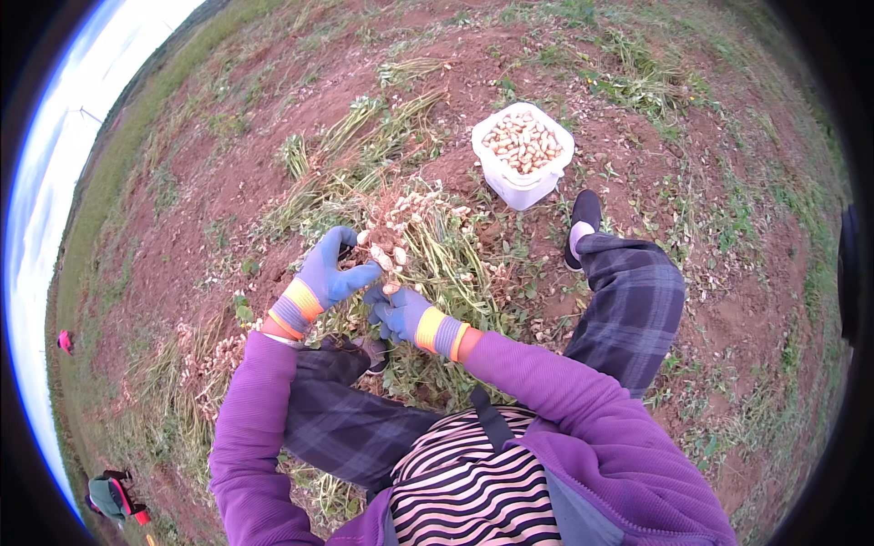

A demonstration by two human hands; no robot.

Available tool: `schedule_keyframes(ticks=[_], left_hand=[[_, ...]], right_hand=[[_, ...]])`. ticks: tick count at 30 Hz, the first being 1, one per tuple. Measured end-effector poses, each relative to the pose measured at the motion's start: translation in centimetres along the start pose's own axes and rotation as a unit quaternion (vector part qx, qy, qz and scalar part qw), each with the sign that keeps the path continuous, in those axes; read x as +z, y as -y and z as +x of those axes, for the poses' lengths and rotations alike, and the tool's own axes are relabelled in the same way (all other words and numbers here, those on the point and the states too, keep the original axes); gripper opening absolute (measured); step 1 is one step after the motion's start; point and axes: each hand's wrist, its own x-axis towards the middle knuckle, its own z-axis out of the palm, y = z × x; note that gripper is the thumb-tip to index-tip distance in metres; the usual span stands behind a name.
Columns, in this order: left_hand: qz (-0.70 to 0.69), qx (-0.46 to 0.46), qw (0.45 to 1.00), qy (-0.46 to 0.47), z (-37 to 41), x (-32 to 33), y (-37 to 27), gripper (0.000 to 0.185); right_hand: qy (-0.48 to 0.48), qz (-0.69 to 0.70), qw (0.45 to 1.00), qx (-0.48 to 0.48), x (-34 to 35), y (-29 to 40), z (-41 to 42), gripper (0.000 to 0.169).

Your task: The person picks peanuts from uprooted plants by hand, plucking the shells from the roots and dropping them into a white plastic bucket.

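Both my hands wear blue-grey gloves with orange and yellow cuffs. My left hand (333, 271) has its thumb and fingers around the root end of an uprooted peanut plant, where pale peanut pods (384, 256) cling to soil-covered roots. Just below and to the right, my right hand (401, 315) is curled close under the same pods. A single pod touches or nearly touches its upper edge; what its fingers hold is hidden. Beyond my hands lies a heap of pulled peanut plants (444, 252) with green stems and more pods.
A white plastic bucket (522, 194) full of peanuts stands ahead, near my right shoe (586, 211). More pulled plants lie at front left (382, 136) and beside my left arm (212, 362). Two people, one bent over (109, 497), are far off left on the reddish soil field.
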Motion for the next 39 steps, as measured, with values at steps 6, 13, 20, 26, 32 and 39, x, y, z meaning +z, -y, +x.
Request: schedule_keyframes(ticks=[6,13,20,26,32,39], left_hand=[[-0.023,-0.011,0.999,-0.048,0.1,1.8,-1.3,0.055],[-0.083,-0.014,0.995,-0.053,0.2,1.6,-0.8,0.055],[-0.165,-0.022,0.986,0.005,1.1,1.0,-0.8,0.036],[-0.214,-0.012,0.976,0.046,1.3,2.0,-3.9,0.034],[-0.268,-0.056,0.959,0.070,1.8,2.8,-5.3,0.037],[-0.257,-0.029,0.965,0.051,2.0,3.9,-3.6,0.034]], right_hand=[[-0.068,-0.259,0.954,-0.133,0.3,-1.6,0.5,0.028],[-0.051,-0.354,0.924,-0.140,-0.3,3.2,-4.2,0.033],[-0.233,-0.240,0.894,-0.300,-3.8,7.2,-7.0,0.024],[-0.212,-0.443,0.779,-0.388,-6.0,9.8,-5.9,0.034],[-0.195,-0.346,0.854,-0.336,-7.4,9.9,-5.4,0.029],[-0.122,0.013,0.968,-0.220,-7.9,9.0,-4.6,0.017]])
